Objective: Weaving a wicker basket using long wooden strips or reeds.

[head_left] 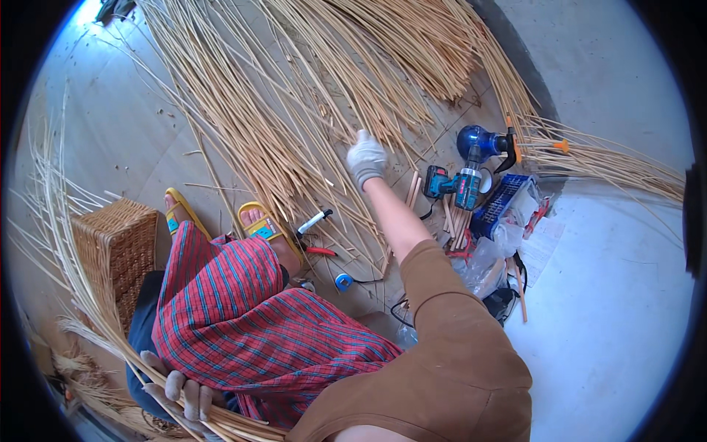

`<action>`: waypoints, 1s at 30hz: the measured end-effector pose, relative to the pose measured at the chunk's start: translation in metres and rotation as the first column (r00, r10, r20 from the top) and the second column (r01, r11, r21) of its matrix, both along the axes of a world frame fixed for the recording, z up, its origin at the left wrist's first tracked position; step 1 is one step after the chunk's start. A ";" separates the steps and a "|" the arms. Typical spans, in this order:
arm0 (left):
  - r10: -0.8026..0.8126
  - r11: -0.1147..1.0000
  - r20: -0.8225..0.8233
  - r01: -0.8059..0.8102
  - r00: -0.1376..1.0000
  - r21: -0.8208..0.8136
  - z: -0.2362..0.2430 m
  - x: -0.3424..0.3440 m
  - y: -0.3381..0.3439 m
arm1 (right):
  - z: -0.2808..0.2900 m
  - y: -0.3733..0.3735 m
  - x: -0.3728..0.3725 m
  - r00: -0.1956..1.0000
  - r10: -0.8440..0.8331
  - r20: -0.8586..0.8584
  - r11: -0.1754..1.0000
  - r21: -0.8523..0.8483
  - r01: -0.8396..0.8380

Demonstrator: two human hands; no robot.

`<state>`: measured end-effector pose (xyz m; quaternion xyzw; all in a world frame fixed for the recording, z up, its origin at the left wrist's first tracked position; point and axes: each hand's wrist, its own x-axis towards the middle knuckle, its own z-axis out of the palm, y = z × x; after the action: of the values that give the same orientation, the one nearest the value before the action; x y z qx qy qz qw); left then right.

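My left hand, in a greyish work glove, is wrapped round a bundle of pale rattan canes at the lower left. The bundle curves up along the left side and fans out into thin loose ends. My right arm reaches forward to a large spread of rattan canes on the floor. There my right hand, in a white knitted glove, is closed at the near ends of some canes. Its fingertips are turned away, so what they grip is hidden.
A woven wicker stool stands at left. Right of my forearm lie a teal cordless drill, a blue spray bottle and plastic bags. Red-handled pliers and a blue tape measure lie near my sandals. A red checked cloth covers my lap.
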<state>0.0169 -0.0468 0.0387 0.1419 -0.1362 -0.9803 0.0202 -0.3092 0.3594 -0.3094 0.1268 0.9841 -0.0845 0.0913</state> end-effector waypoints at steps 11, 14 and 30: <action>-0.161 0.949 -0.192 0.205 0.968 0.239 0.010 -0.048 0.023 | -0.016 0.048 -0.046 0.997 -0.038 0.064 0.989 0.144 0.028; 0.082 0.992 0.101 -0.071 0.992 -0.105 0.017 -0.026 0.023 | -0.020 0.041 -0.053 0.996 -0.071 0.047 0.984 0.166 0.062; 0.238 0.960 0.221 -0.195 0.946 -0.201 0.014 0.001 0.028 | -0.026 0.021 -0.055 0.998 0.006 0.060 0.967 0.254 -0.021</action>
<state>0.0181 -0.0187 0.0529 0.2725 -0.2077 -0.9313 0.1237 -0.3641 0.3800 -0.3350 0.1334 0.9845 0.0471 0.1035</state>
